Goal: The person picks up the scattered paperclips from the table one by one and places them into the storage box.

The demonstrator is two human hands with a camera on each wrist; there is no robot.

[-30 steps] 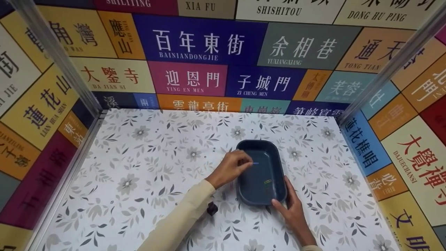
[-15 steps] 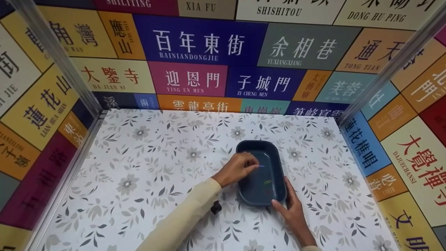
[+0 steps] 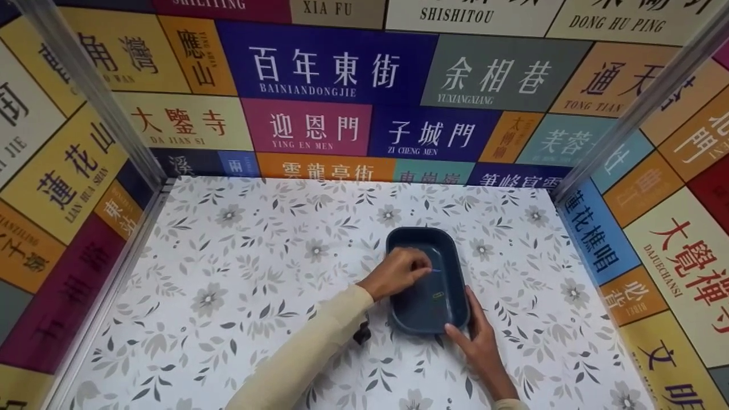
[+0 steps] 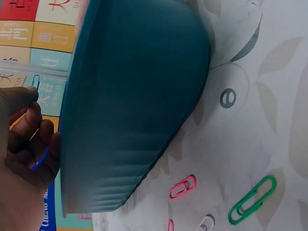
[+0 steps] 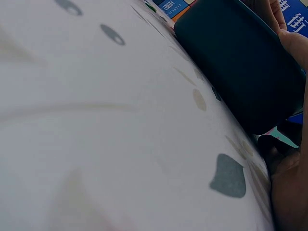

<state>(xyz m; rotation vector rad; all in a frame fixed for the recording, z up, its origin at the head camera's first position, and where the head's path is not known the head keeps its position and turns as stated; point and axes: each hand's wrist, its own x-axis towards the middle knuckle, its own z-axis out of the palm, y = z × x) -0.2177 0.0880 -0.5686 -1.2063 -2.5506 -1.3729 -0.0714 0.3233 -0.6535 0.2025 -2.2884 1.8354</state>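
A dark blue rectangular container [image 3: 419, 336] with rounded corners stands on the table in the head view. My left hand [image 3: 397, 272] is over its inside, pinching a thin blue paper clip [image 4: 36, 80] between thumb and forefinger. My right hand [image 3: 478, 344] holds the container's near right corner, thumb at the rim and fingers along the outer wall. A yellow paper clip [image 3: 437, 295] lies on the container's floor; a faint reddish mark near it is too small to tell. In the right wrist view, the container's outer wall [image 5: 231, 57] hides the inside.
Beside the container, a green paper clip [image 4: 252, 200], a pink paper clip [image 4: 183, 186] and parts of others lie on the flower-patterned tabletop [image 3: 250, 250]. Lettered panels [image 3: 327, 65] enclose the back and sides. A black wrist mount [image 3: 361, 333] sits under the left sleeve.
My left hand has moved a little to the right, farther over the container, still pinching the blue paper clip. The right hand and the container have hardly moved.
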